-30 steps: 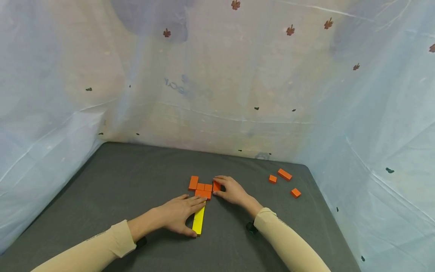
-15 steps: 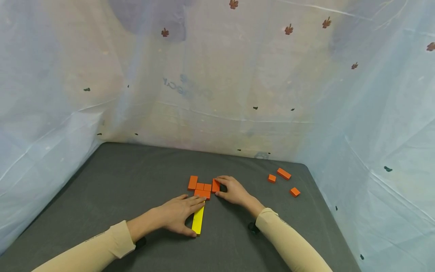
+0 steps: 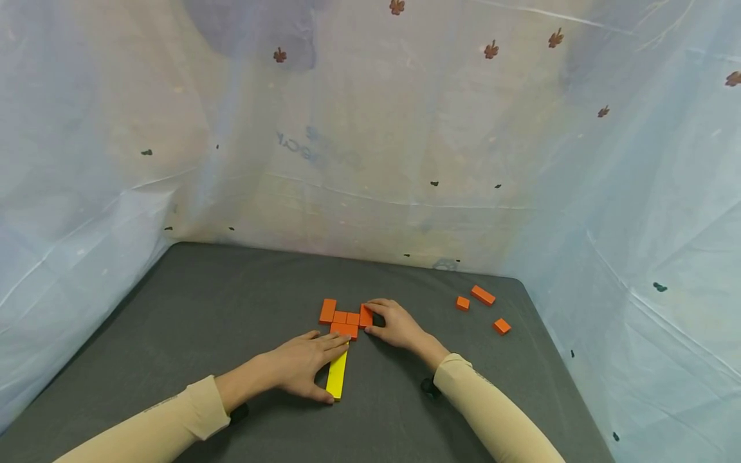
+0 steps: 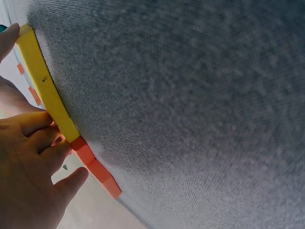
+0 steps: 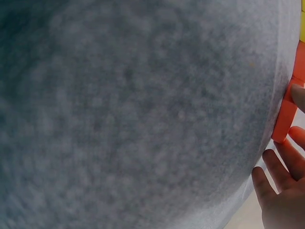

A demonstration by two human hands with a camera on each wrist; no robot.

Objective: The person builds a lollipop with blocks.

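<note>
— How far along was the group of blocks on the table?

— Well along, I judged: the yellow bar lay flat, with the wide orange block at its far end, two small orange blocks beyond that, and the left orange block against their left side.

— And the right hand?

— Its thumb and fingers pinched the right orange block by its two ends. The block seemed to touch the group's right side (any gap was too fine to tell), so that place looked all but done.

— The left hand?

— Fingers spread and fairly straight, resting about where bar met wide block, thumb at the bar's near end; steadying it, I guessed.

— What was left?

— Three pieces lay unjoined, well apart to the right: the loose long block, the small loose block and the nearest loose block. Whether they belonged with the rest, I couldn't tell
</note>
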